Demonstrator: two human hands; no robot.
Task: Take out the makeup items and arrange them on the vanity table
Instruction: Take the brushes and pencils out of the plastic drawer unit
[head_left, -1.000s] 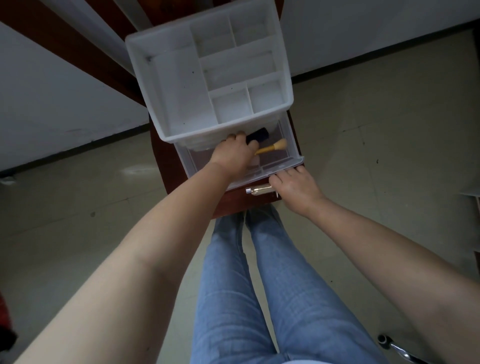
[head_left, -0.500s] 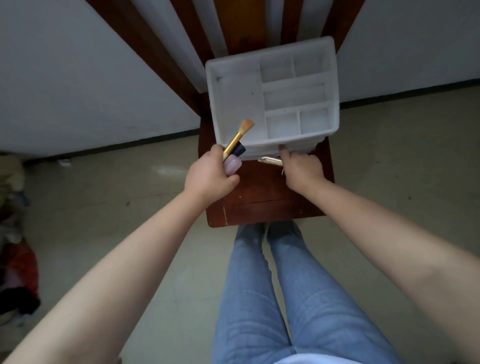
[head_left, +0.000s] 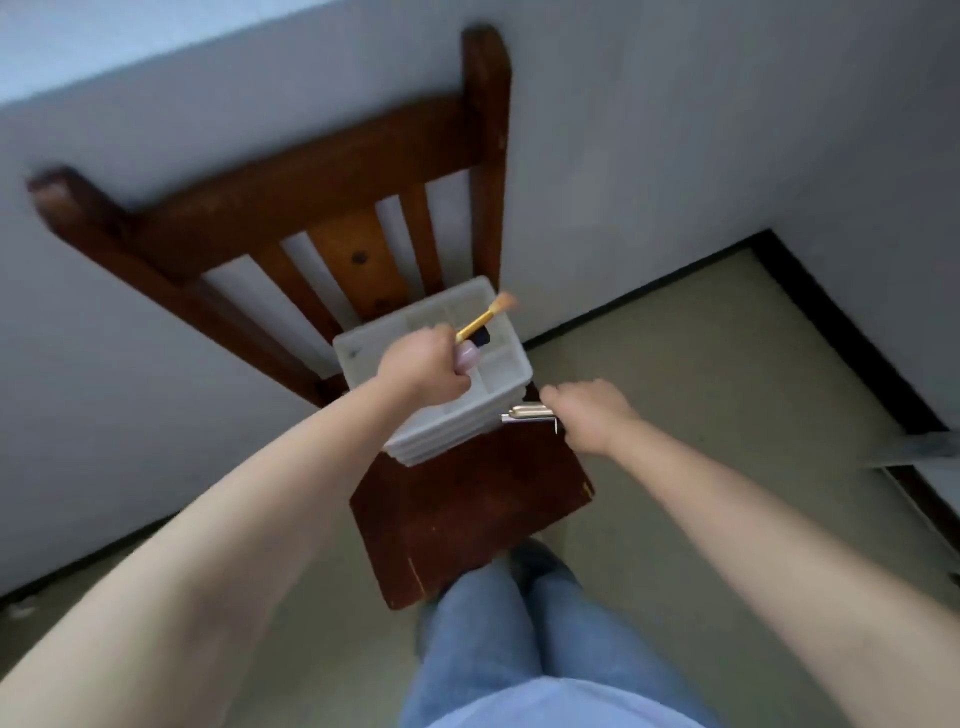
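- Left hand (head_left: 423, 366) is clenching a gold-handled brush (head_left: 485, 317) and small items above the white organizer (head_left: 498, 371).
- Right hand (head_left: 587, 413), beside the organizer, is gripping a silver tube (head_left: 524, 414).
- Keeping both grips firm is advisable.

There is just one view, from a wide-angle camera on the person's head, looking steeply down and forward. It sits close above both forearms, which stretch from the bottom corners toward the middle. The wooden chair (head_left: 467, 499) with the white organizer (head_left: 498, 410) on its seat fills the centre, floor and wall bend around it, and the person's jeans (head_left: 519, 649) show at the bottom edge.
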